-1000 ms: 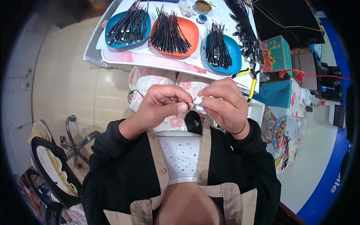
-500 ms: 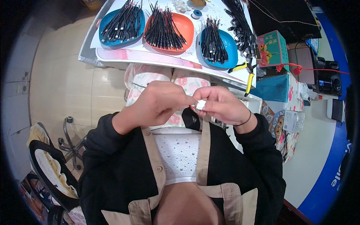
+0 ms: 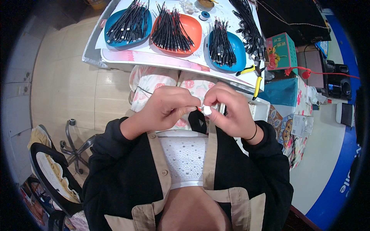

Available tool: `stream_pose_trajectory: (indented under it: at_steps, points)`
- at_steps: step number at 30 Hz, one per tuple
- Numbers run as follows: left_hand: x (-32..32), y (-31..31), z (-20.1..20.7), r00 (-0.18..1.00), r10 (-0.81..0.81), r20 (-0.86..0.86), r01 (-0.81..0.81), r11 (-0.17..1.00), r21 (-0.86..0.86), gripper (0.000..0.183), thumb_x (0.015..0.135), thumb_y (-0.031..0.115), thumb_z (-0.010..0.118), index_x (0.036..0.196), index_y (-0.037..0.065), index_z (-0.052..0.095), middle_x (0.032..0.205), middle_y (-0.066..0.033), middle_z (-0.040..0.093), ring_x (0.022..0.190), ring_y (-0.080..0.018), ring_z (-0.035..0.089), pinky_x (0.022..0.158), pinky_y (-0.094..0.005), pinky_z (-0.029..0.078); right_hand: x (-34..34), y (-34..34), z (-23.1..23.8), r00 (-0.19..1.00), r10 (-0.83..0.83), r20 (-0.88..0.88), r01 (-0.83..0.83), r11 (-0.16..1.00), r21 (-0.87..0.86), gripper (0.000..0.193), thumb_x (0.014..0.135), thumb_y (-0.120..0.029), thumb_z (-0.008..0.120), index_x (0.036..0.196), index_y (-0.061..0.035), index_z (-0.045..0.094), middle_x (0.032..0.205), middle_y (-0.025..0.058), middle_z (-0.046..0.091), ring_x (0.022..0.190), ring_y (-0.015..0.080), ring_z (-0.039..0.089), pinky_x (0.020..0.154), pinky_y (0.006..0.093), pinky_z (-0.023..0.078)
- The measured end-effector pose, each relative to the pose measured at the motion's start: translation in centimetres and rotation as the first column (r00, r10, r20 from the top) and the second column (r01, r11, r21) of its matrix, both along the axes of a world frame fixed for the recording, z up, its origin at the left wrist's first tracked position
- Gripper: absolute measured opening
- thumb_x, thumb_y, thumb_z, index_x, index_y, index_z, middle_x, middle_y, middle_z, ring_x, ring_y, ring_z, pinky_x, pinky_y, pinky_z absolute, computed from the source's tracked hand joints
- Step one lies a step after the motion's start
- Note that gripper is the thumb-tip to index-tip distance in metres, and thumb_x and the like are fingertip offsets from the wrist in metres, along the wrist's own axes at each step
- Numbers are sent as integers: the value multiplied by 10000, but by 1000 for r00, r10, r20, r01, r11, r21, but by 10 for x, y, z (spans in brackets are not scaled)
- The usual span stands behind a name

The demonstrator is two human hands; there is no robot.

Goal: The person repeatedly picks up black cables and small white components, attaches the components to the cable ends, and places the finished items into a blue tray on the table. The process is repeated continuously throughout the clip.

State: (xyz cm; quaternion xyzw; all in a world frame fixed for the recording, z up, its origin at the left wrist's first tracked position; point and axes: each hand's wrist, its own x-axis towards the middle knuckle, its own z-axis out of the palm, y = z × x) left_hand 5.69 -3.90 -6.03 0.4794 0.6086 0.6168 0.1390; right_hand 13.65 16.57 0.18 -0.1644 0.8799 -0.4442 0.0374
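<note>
My left hand (image 3: pixel 163 109) is closed around a thin black cable (image 3: pixel 143 91), whose tail sticks out behind the knuckles. A bit of red, seemingly a bare wire end, shows at its fingertips. Close against those fingertips, my right hand (image 3: pixel 233 113) pinches a small white piece (image 3: pixel 207 110) between thumb and fingers; its exact kind is too small to tell. Both hands meet above my lap in flowered cloth (image 3: pixel 154 79), in front of the table edge.
On the white table (image 3: pixel 154 57) stand a left blue tray (image 3: pixel 146 32), an orange tray (image 3: pixel 194 29) and a right blue tray (image 3: pixel 239 50), all with black cables. Yellow-handled pliers (image 3: pixel 257 86) lie at the right edge, near a cable bundle (image 3: pixel 248 30) and a solder spool (image 3: pixel 204 15).
My right hand has turned, its fingers now more bent and raised over the white piece. My left hand stays almost in place, still holding the cable.
</note>
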Motion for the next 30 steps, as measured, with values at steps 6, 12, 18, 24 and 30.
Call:
stream_pose_trajectory:
  at_steps: [6,12,18,24,30]
  points:
    - [-2,-2,-2,964,-85,252,63,994,93,127,862,50,628,975,-2,656,787,-65,636,658,-149,583,602,-265,452,5,1,-12,748,107,655,392,725,-567,145,900,-44,588,1020,36,603,962,15,627,830,92,568,727,222,458]
    - [5,1,1,455,-413,789,147,909,391,125,878,31,622,985,-32,638,831,-60,617,671,-77,517,583,-216,416,-9,3,-5,989,-68,-134,28,959,-283,202,761,-24,681,961,-22,653,966,103,623,832,183,588,710,284,460]
    - [12,10,15,224,-534,815,158,845,511,139,875,36,621,997,-31,616,815,-73,594,621,-87,474,532,-218,353,-8,-2,9,903,-22,-428,-52,985,-162,227,700,-3,697,914,-67,657,911,80,610,832,247,587,741,344,468]
    - [9,15,33,514,-332,791,187,943,275,150,887,54,629,1008,-32,642,764,-48,613,617,-77,523,539,-215,416,1,-12,2,958,-185,-220,31,828,-560,121,789,-52,646,874,-2,576,892,96,556,800,204,529,774,305,423]
    - [-6,25,46,902,-104,418,72,993,91,166,881,42,639,1026,-33,666,868,-66,677,721,-85,596,638,-219,486,-9,17,-5,953,-186,-241,45,869,-492,151,843,-135,644,937,-23,608,1012,108,575,868,181,546,780,282,426]
